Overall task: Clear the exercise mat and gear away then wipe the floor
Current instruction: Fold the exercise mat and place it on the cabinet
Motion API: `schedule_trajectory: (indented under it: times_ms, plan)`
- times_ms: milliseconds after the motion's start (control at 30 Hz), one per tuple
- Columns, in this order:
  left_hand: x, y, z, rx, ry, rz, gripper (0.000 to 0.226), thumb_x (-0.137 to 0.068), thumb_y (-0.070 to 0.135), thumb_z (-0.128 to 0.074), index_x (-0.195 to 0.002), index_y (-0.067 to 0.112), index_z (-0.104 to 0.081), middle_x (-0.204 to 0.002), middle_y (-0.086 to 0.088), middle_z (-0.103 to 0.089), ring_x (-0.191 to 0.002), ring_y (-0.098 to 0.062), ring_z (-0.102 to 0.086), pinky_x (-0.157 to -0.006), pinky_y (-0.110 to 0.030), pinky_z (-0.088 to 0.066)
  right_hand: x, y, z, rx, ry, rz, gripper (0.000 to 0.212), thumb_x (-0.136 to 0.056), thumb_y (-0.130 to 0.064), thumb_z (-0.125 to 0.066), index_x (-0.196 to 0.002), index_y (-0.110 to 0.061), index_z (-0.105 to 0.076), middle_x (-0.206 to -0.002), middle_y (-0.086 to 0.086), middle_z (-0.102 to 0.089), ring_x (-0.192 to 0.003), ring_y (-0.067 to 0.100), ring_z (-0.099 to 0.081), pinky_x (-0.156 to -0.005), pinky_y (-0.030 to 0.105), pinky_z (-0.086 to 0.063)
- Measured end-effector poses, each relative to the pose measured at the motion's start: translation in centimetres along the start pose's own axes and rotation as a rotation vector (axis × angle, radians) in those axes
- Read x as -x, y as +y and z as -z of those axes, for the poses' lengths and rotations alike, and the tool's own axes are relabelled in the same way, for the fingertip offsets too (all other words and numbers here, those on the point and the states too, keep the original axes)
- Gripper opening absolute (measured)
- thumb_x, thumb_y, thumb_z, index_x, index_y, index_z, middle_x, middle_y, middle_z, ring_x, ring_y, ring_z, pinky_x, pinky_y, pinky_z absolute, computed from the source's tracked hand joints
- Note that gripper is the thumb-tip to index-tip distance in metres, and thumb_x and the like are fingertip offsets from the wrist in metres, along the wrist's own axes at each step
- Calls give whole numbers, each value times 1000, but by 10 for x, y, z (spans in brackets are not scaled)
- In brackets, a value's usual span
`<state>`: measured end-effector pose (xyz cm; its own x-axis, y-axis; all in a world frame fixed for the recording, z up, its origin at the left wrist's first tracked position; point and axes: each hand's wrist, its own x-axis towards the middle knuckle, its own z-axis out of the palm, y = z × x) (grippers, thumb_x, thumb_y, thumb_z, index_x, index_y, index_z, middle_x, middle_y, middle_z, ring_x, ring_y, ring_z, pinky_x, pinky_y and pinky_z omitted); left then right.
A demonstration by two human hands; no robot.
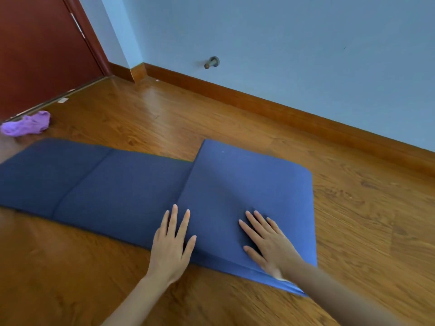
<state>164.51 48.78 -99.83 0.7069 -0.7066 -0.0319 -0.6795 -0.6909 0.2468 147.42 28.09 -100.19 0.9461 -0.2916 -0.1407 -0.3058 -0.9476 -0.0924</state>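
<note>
Left hand [173, 243] lies flat, fingers straight and spread, pressing the free edge of the folded panel of the blue exercise mat [122, 184]; it grips nothing. Right hand [266, 241] likewise flat and spread, pressing the raised folded section at the mat's right end. The rest of the mat extends left, unfolded, on the wooden floor [364, 220]. A purple cloth [27, 124] lies at far left near the red door [35, 48]. Judgement: mat folding is under way; wiping not begun. The next move calls for gripping the folded stack and turning it leftward over the next crease.
</note>
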Motion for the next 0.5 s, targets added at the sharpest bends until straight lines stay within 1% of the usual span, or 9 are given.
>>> schedule_trajectory:
  times_ms: [67, 100, 167, 200, 233, 300, 333, 433, 500]
  plan:
    - [2, 7, -4, 77, -4, 71, 70, -89, 66, 1, -148, 28, -8, -156, 1, -4, -143, -22, -10, -108, -40, -25, -1, 0, -5, 12, -1, 7, 57, -99, -51, -14, -143, -22, -35, -148, 2, -38, -137, 25, -33, -107, 37, -16]
    - [0, 13, -2, 150, 10, 147, 72, -89, 66, -2, -149, 27, -7, -157, 2, -6, -143, -22, -14, -109, -41, -25, -1, 0, -7, 5, -7, -2, 57, -99, -51, -14, -142, -23, -36, -147, 2, -39, -137, 24, -34, -107, 37, -16]
    - [-15, 21, 2, 317, 36, 344, 71, -93, 61, -19, -151, 20, -10, -156, -1, -18, -138, -25, -27, -108, -44, -26, -1, -1, -11, -18, -16, -22, 56, -98, -51, -14, -141, -24, -38, -147, 1, -41, -137, 23, -33, -108, 37, -15]
    - [-26, 21, 6, 364, 26, 435, 70, -94, 55, -28, -150, 15, -13, -153, -5, -26, -135, -28, -33, -107, -45, -27, -2, -1, -13, -28, -8, -25, 56, -98, -51, -14, -141, -25, -39, -146, 0, -41, -138, 22, -32, -109, 37, -15]
    - [-36, 19, 10, 372, -11, 489, 69, -94, 51, -34, -148, 11, -19, -149, -8, -35, -131, -29, -38, -105, -44, -30, -2, -1, -14, -40, -6, -28, 56, -98, -51, -14, -141, -25, -38, -147, 0, -41, -138, 21, -30, -109, 37, -15]
    - [-50, 11, 15, 358, -79, 488, 61, -92, 50, -42, -135, 7, -38, -133, -8, -52, -120, -28, -50, -97, -39, -38, -3, 0, -15, -56, 7, -25, 56, -98, -51, -14, -142, -25, -37, -147, 0, -40, -139, 19, -27, -109, 37, -15]
    - [-52, 8, 17, 361, -87, 469, 57, -91, 51, -45, -128, 8, -43, -125, -6, -56, -115, -28, -53, -93, -37, -40, -3, 1, -15, -59, 18, -15, 56, -98, -51, -15, -142, -25, -36, -148, 0, -39, -139, 20, -27, -109, 37, -15]
    - [-51, 5, 22, 404, -68, 434, 49, -88, 51, -50, -115, 10, -49, -113, -2, -59, -105, -25, -56, -86, -34, -41, -2, 4, -12, -70, 58, 20, 55, -98, -50, -17, -145, -25, -32, -151, 1, -34, -140, 21, -26, -111, 37, -14]
    - [-52, 3, 27, 434, -83, 395, 42, -88, 50, -51, -107, 13, -51, -108, 0, -59, -98, -21, -57, -83, -34, -44, 0, 6, -10, -94, 96, 37, 54, -99, -50, -17, -146, -26, -27, -152, 1, -29, -142, 20, -21, -112, 38, -12]
